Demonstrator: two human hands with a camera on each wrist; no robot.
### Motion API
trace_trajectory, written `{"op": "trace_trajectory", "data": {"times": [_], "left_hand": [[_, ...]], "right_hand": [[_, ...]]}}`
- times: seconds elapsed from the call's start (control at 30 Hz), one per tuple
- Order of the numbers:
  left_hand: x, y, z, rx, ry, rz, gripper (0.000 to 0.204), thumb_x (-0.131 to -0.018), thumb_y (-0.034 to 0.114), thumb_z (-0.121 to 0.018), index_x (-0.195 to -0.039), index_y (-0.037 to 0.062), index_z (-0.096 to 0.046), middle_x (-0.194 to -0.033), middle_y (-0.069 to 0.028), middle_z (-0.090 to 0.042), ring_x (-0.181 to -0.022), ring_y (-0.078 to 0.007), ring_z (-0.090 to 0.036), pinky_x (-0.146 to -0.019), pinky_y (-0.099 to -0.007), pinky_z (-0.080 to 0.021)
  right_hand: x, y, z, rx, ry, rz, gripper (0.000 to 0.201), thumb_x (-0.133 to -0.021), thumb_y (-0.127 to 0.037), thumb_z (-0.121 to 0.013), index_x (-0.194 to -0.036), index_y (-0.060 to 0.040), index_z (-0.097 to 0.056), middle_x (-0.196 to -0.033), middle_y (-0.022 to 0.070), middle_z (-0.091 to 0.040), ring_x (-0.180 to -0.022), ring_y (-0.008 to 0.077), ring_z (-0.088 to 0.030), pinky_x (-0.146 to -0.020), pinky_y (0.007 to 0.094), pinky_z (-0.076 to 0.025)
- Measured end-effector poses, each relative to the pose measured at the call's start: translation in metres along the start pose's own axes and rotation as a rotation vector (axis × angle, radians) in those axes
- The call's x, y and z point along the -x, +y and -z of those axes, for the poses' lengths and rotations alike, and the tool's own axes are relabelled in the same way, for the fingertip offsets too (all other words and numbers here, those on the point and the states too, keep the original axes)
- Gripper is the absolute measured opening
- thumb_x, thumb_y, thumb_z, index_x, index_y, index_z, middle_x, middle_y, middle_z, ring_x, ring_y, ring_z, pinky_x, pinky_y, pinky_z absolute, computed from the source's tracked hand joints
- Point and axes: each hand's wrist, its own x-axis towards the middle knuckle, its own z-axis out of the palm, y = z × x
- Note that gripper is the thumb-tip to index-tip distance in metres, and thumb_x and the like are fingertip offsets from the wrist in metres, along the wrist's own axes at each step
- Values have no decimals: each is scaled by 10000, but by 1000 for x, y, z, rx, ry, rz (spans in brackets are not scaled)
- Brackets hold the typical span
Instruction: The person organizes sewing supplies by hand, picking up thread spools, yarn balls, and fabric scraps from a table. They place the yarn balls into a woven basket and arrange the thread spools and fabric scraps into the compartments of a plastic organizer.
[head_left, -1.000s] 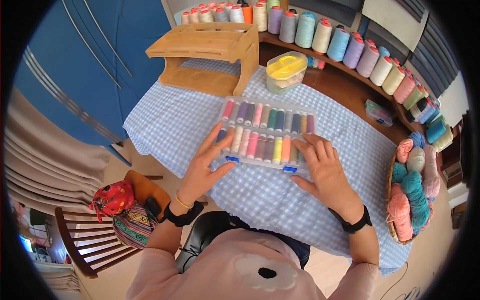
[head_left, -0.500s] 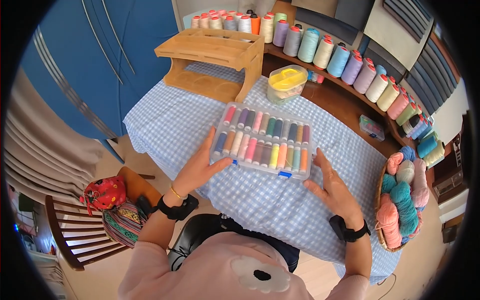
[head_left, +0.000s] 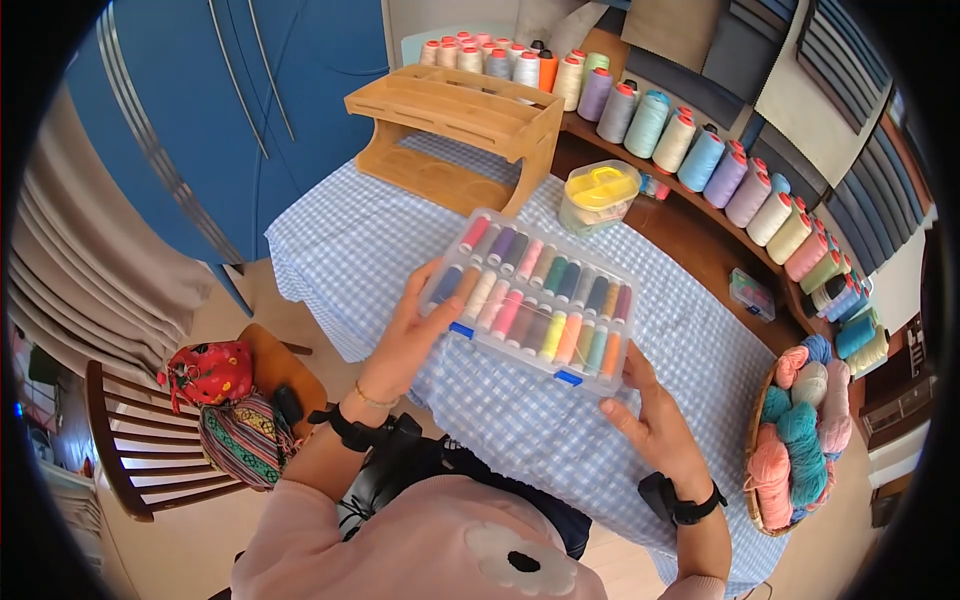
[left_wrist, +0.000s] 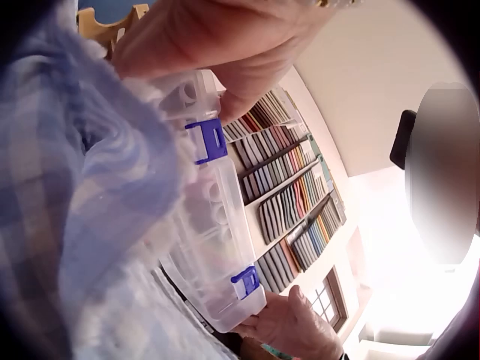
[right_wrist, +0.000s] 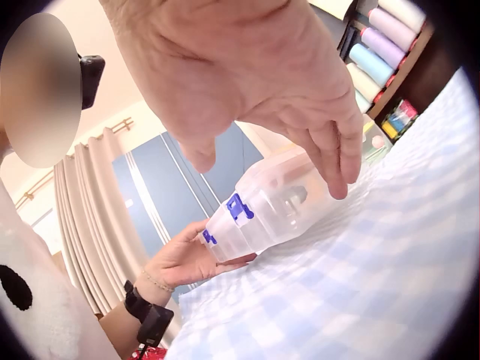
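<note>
A clear plastic case of sewing thread spools (head_left: 540,290), with two blue latches on its near side, sits turned at an angle on the checked cloth. My left hand (head_left: 402,340) grips its left end, thumb over the near corner and fingers along the side. In the right wrist view that left hand (right_wrist: 184,259) has fingers at the lower edge of the case (right_wrist: 274,202). My right hand (head_left: 665,430) is at the right end, fingers extended along the side and thumb apart from them near the front corner.
Behind the case stand a wooden rack (head_left: 455,110) and a yellow-lidded tub (head_left: 600,195). Large thread cones (head_left: 720,180) line the curved shelf. A basket of yarn (head_left: 800,430) sits at the table's right. Lower left is a chair (head_left: 150,440) with bags on it.
My right hand has come off the lid and moved to the right end of the case. The case has turned clockwise and come closer to me, with my left hand at its left end.
</note>
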Motion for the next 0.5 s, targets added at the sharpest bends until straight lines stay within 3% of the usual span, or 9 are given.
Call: {"op": "trace_trajectory", "data": {"times": [0.03,0.1,0.2,0.33,0.5], "left_hand": [[3,4,-1,-1,-3,-1,617,-981,248,-631,-1493,48,-351,-1384,-138,-508,-1276,-218,-498,-1060,-343,-414],[5,13,1,294,64,72,595,-968,222,-625,-1485,81,-367,-1381,-125,-513,-1212,-205,-558,-977,-371,-501],[-2,11,19,339,128,54,563,-968,246,-602,-1462,82,-388,-1363,-120,-531,-1177,-220,-595,-902,-407,-558],[-19,2,61,346,188,57,526,-966,336,-586,-1389,57,-444,-1337,-124,-571,-1170,-245,-615,-905,-404,-565],[-43,15,109,300,294,19,501,-957,388,-596,-1305,37,-518,-1267,-111,-625,-1082,-228,-656,-887,-377,-569]], "right_hand": [[1,-4,-2,-28,-2,8,903,-923,-389,-692,-1503,121,-226,-1342,344,-540,-1214,416,-585,-906,378,-525],[0,-13,-1,-86,-28,0,882,-930,-363,-689,-1515,100,-220,-1385,330,-509,-1238,407,-568,-942,376,-509],[-5,-22,-3,-197,-66,63,836,-943,-311,-682,-1537,49,-218,-1470,297,-435,-1285,387,-534,-1013,386,-471],[-2,-16,-1,-259,-86,152,771,-951,-252,-676,-1546,-16,-247,-1530,254,-355,-1325,362,-498,-1078,426,-424],[12,-4,19,-136,-35,78,725,-944,-249,-684,-1516,-21,-301,-1448,240,-426,-1292,369,-526,-1039,433,-455]]}}
